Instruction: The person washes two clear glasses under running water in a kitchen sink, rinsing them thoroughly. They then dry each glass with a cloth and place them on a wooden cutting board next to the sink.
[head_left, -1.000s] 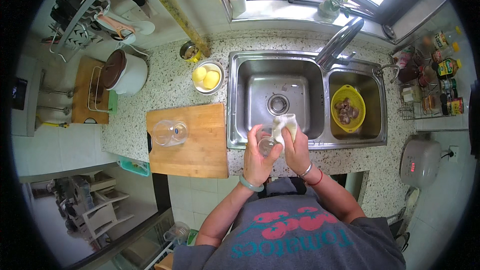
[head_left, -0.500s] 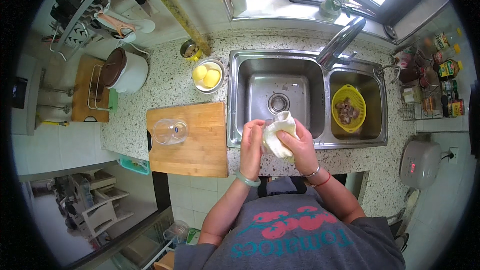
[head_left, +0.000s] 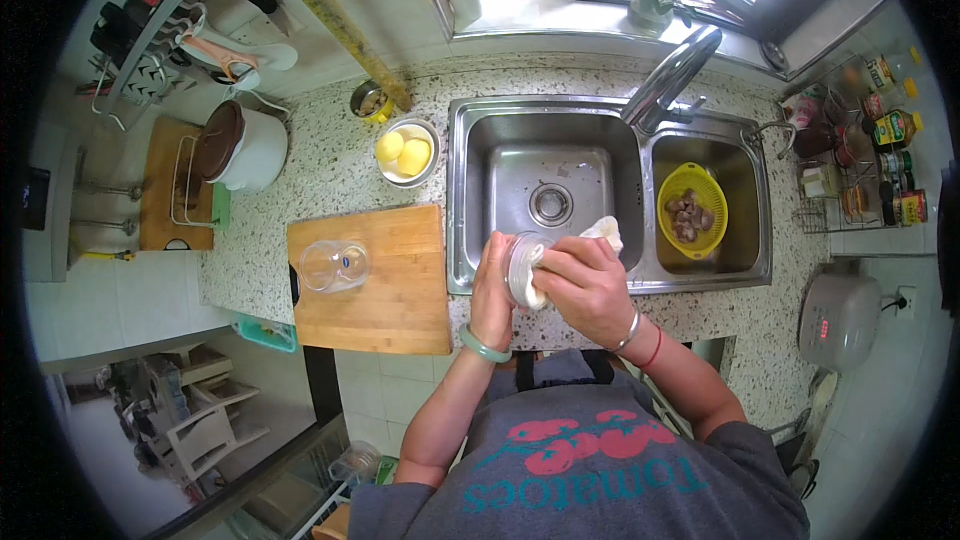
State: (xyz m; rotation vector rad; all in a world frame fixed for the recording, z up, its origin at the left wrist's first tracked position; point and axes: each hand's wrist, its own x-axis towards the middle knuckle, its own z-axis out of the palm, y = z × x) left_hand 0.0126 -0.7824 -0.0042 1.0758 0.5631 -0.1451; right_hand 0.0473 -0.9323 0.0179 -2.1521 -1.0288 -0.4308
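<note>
In front of the sink, my left hand (head_left: 490, 288) is closed around the side of a clear round lid (head_left: 519, 268) with a ridged rim. My right hand (head_left: 590, 292) grips a white cloth (head_left: 606, 231) and presses part of it against the lid's rim. One end of the cloth sticks out beyond the right fingers, over the sink's edge. To the left, a clear jar (head_left: 335, 266) lies on its side on a wooden cutting board (head_left: 400, 310).
A double steel sink (head_left: 545, 165) with a tap (head_left: 670, 85) lies ahead. Its right basin holds a yellow colander (head_left: 706, 251) of brownish pieces. Beyond the board stand a bowl (head_left: 429, 128) of peeled yellow pieces, a small tin (head_left: 372, 102) and a white pot (head_left: 255, 150).
My right hand has turned over, its back now upward, and moved the cloth onto the lid's rim. The lid has tilted so its round face shows. The view has shifted slightly.
</note>
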